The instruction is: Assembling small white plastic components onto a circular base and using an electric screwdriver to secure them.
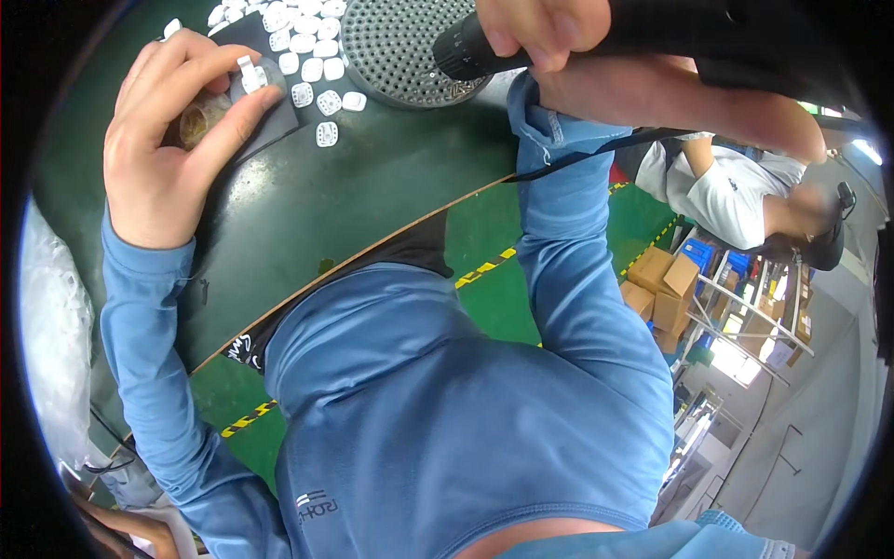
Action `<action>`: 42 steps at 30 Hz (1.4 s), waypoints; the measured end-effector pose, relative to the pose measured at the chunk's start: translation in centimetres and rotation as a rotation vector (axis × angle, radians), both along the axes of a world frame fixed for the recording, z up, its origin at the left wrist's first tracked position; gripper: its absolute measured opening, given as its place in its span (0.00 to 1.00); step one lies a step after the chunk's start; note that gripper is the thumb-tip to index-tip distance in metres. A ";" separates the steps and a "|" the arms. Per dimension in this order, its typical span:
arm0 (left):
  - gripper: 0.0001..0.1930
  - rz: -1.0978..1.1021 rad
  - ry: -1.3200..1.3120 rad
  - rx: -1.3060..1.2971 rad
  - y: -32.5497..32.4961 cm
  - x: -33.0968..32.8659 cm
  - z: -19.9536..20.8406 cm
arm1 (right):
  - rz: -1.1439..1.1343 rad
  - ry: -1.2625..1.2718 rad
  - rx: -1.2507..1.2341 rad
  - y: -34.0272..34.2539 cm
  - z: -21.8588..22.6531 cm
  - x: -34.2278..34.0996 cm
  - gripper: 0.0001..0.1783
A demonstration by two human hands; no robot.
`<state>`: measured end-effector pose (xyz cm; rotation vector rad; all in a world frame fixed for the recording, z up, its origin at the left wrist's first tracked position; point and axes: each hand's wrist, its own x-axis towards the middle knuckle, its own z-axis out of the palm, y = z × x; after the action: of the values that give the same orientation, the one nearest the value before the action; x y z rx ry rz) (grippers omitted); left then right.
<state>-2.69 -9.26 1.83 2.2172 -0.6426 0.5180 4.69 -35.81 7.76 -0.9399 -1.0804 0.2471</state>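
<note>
On the green table at the upper left, my left hand [154,140] is closed, thumb and forefinger pinching a small white plastic part [250,76]. That part sits at a dark grey block [272,116], around which the hand curls. Something yellowish and clear [197,121] shows beneath the palm; I cannot tell its kind. My right hand [652,98] grips a black electric screwdriver [661,33] at the top. Its nose points left, over a round metal screw tray [396,56] full of small holes. The driver's tip appears close to the tray's surface; exact contact is unclear.
Several loose white plastic parts [303,42] lie between the block and the tray. A clear plastic bag [56,326] is at the left edge. A person in white [736,186] is at the right, near cardboard boxes [661,289] and shelving [754,317].
</note>
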 end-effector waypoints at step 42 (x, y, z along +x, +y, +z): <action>0.10 0.030 -0.055 -0.020 -0.6 0.4 -0.1 | 0.212 -0.037 -0.022 6.8 3.2 1.9 0.51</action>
<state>-2.33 -9.85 1.70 2.2030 -0.6309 0.5994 6.64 -29.04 10.93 -0.8520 -1.2148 0.4177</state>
